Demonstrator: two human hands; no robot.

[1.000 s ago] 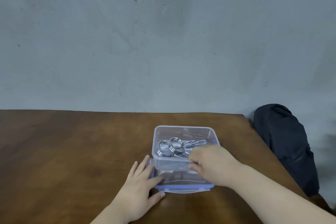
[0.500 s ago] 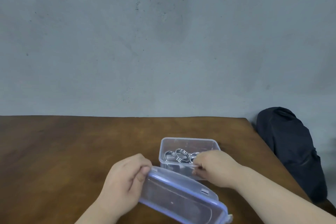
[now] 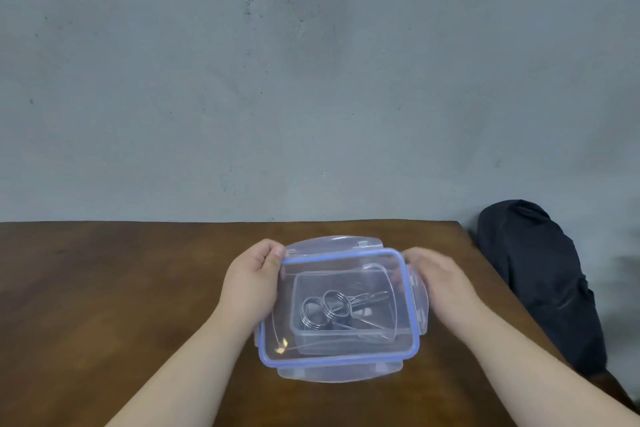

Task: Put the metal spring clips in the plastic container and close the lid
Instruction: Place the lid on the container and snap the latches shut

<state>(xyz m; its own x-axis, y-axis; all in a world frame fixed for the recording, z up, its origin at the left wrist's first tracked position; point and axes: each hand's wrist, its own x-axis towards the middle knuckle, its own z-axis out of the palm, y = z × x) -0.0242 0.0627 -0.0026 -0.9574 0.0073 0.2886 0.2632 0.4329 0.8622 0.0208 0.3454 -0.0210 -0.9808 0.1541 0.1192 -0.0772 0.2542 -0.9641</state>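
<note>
A clear lid (image 3: 341,359) with a blue seal and flaps hangs over the clear plastic container (image 3: 346,340), which stands on the brown table (image 3: 121,288). Through the lid I see metal spring clips (image 3: 332,308) lying inside the container. My left hand (image 3: 251,288) grips the lid's left far edge with thumb on top. My right hand (image 3: 440,282) is blurred at the lid's right edge, touching its side flap. Whether the lid rests on the container's rim I cannot tell.
A dark bag (image 3: 540,281) sits just off the table's right edge. A grey wall (image 3: 311,80) stands behind the table. Bare wood spreads to the left of the container.
My left hand lifted the lid from in front of the container and brought it over the top. My right hand left the container's front wall and went to the lid's right edge.
</note>
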